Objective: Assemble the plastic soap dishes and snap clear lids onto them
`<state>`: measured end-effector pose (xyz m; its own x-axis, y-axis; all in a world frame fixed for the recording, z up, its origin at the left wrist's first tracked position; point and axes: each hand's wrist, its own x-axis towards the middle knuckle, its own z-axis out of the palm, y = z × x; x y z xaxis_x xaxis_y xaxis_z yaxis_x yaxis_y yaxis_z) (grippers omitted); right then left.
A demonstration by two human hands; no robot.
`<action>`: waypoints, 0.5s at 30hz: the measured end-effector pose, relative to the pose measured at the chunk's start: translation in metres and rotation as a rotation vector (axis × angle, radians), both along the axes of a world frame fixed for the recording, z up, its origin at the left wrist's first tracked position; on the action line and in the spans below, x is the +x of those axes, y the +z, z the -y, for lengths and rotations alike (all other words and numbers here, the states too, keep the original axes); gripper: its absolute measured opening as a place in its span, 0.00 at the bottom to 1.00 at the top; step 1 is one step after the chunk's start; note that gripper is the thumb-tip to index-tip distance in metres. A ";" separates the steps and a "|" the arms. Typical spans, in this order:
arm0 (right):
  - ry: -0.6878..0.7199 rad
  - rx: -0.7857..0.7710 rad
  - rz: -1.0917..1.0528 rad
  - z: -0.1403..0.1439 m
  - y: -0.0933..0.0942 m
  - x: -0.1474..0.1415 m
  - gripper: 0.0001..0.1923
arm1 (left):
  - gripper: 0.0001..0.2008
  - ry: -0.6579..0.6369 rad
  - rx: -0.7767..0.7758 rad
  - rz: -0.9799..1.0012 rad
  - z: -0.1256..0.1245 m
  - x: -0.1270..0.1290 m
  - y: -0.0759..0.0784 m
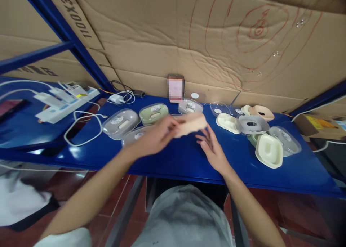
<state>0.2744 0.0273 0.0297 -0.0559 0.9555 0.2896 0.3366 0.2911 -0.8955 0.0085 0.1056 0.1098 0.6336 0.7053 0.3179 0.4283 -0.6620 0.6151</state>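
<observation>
My left hand (160, 133) is closed on the left end of a beige plastic soap box part (193, 124), which it holds up above the blue table. The part is slightly blurred and seen from its side. My right hand (213, 149) is at the part's right end with fingers apart; whether a fingertip touches it I cannot tell. Left of the hands lie a grey soap box (121, 124) and a green soap box (154, 113) with clear lids. Another clear-lidded box (135, 136) is partly hidden behind my left hand.
At the right lie a cream dish (269, 151), a grey frame (252, 125), a beige piece (262, 112) and a clear lid (285, 140). A phone (175, 88) leans on the cardboard wall. Left are a power strip (67, 103) and a white cable (81, 144).
</observation>
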 end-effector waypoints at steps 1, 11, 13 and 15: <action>-0.005 -0.015 -0.080 0.002 -0.002 -0.007 0.38 | 0.12 -0.053 -0.022 -0.007 0.013 0.016 -0.007; -0.447 -0.088 -0.258 0.027 -0.031 0.031 0.46 | 0.09 0.122 0.022 0.110 0.045 0.059 -0.061; -0.519 -0.079 -0.152 0.038 -0.036 0.046 0.47 | 0.12 0.134 0.080 0.062 0.054 0.053 -0.066; -0.544 -0.044 0.060 0.052 -0.035 0.053 0.40 | 0.15 0.113 0.134 0.001 0.065 0.047 -0.072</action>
